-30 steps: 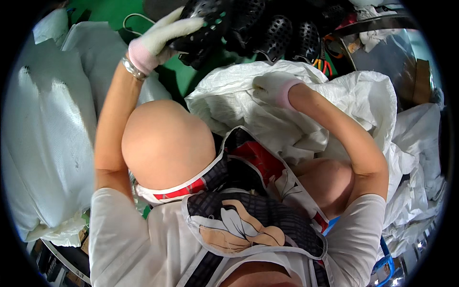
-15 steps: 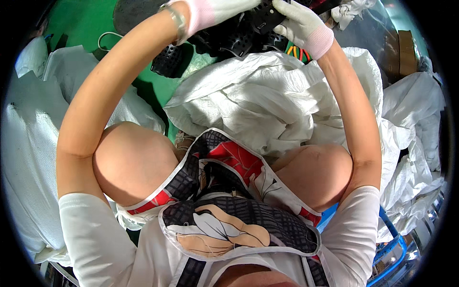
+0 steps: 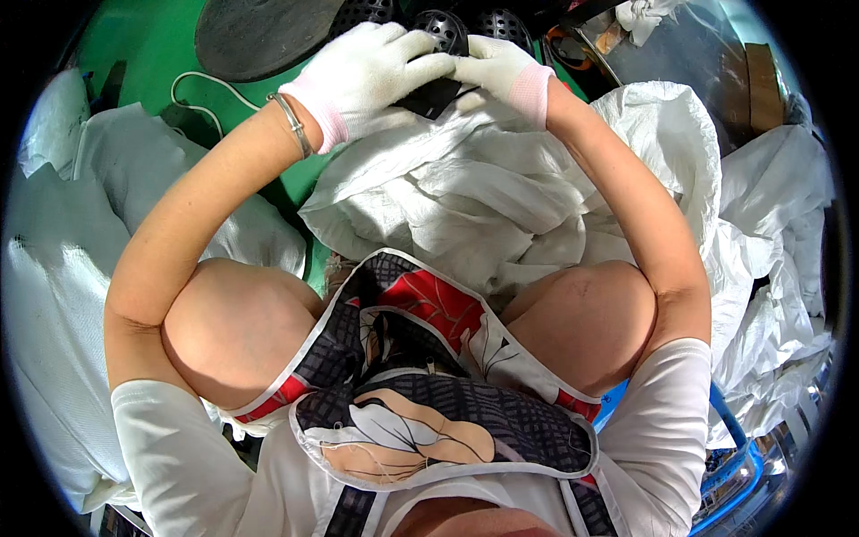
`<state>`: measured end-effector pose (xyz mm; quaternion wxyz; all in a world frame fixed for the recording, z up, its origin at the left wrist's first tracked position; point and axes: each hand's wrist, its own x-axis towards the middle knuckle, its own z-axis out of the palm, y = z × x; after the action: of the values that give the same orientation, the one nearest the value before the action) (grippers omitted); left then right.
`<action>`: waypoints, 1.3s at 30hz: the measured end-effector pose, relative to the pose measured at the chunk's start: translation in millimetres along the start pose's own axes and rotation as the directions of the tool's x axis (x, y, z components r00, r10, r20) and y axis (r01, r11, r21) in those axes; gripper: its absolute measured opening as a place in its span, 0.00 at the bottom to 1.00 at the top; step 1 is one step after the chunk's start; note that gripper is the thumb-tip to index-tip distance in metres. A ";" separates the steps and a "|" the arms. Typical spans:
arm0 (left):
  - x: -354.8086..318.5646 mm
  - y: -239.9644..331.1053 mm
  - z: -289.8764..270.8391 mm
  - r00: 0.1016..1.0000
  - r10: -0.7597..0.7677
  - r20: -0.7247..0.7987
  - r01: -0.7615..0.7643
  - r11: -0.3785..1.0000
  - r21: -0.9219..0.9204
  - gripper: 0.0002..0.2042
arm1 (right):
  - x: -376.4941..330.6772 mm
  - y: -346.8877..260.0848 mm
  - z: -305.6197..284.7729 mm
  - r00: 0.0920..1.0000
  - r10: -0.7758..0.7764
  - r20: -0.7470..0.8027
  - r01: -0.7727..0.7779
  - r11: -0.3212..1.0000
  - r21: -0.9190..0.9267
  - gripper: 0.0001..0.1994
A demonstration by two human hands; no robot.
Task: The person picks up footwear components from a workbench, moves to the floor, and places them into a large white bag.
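Both my hands wear white knit gloves with pink cuffs and meet at the top of the view. Between them is a black plastic piece (image 3: 435, 98) with a dark, smooth near end, shaped like a clog. My left hand (image 3: 371, 79) is closed on its left side, fingers reaching across the top. From the right, my right hand (image 3: 497, 70) grips it, fingers bent against it. The gloves cover most of the piece. Just beyond the fingers show rounded black pieces full of holes (image 3: 501, 29); whether the middle one is part of the held piece I cannot tell.
A crumpled white woven sack (image 3: 465, 197) lies before my knees. More white sacks stand left (image 3: 63, 295) and right (image 3: 774, 215). A dark round mat (image 3: 259, 40) and a white cord (image 3: 192, 106) lie on the green floor (image 3: 161, 58). A cardboard piece (image 3: 763, 88) stands far right.
Both hands have come back toward me and closer together, bringing a black piece over the sack's far edge. The loose black piece on the floor at left is now out of sight.
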<state>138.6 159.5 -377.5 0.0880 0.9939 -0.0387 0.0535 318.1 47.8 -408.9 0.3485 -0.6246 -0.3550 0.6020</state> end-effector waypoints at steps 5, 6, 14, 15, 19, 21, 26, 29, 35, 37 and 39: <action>1.1 -1.3 15.1 0.997 -0.040 0.071 0.035 0.997 0.072 0.32 | -3.2 -15.5 -16.6 0.983 -0.015 -0.185 -0.080 0.864 -0.497 0.17; 1.4 -3.2 17.7 0.995 -0.037 0.097 0.027 0.994 0.108 0.31 | -9.5 -25.0 -20.4 0.972 -0.047 -0.228 -0.083 0.846 -0.527 0.17; 8.6 -10.4 42.6 0.997 -0.038 -0.065 0.053 0.966 0.254 0.26 | 8.1 41.8 -54.7 0.854 -0.292 -0.431 -0.191 0.593 -0.782 0.38; 8.3 -10.0 43.5 0.997 -0.042 -0.070 0.059 0.962 0.267 0.26 | 8.2 43.7 -54.2 0.850 -0.298 -0.434 -0.181 0.608 -0.773 0.38; 5.4 -9.2 46.7 0.994 -0.064 -0.086 0.088 0.947 0.309 0.25 | 6.2 41.4 -55.4 0.867 -0.247 -0.432 -0.157 0.688 -0.708 0.38; 5.4 -9.8 47.7 0.992 -0.069 -0.106 0.100 0.938 0.332 0.25 | 3.2 37.2 -57.7 0.881 -0.219 -0.418 -0.147 0.715 -0.684 0.38; 4.3 -16.0 45.1 0.988 -0.064 -0.139 0.112 0.918 0.380 0.24 | -7.4 36.7 -70.5 0.901 -0.180 -0.396 -0.116 0.777 -0.618 0.37; 0.9 -12.8 44.8 0.989 -0.074 -0.129 0.125 0.884 0.451 0.21 | -13.1 40.0 -70.6 0.891 -0.219 -0.398 -0.071 0.799 -0.597 0.38; -1.1 -6.9 50.4 0.986 -0.090 -0.142 0.144 0.890 0.433 0.21 | -12.6 47.5 -72.4 0.875 -0.257 -0.410 -0.069 0.772 -0.632 0.40; -3.2 -6.5 50.1 0.986 -0.101 -0.135 0.150 0.890 0.431 0.20 | -12.9 41.8 -68.7 0.884 -0.222 -0.411 -0.100 0.769 -0.631 0.40; -2.4 -5.9 51.6 0.983 -0.105 -0.151 0.159 0.898 0.411 0.19 | -11.1 44.8 -69.6 0.877 -0.284 -0.387 -0.045 0.753 -0.656 0.40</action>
<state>141.8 156.2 -429.3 -0.1229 0.9844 0.0467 0.1167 388.4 15.0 -439.7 0.2248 -0.8059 -0.4870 0.2504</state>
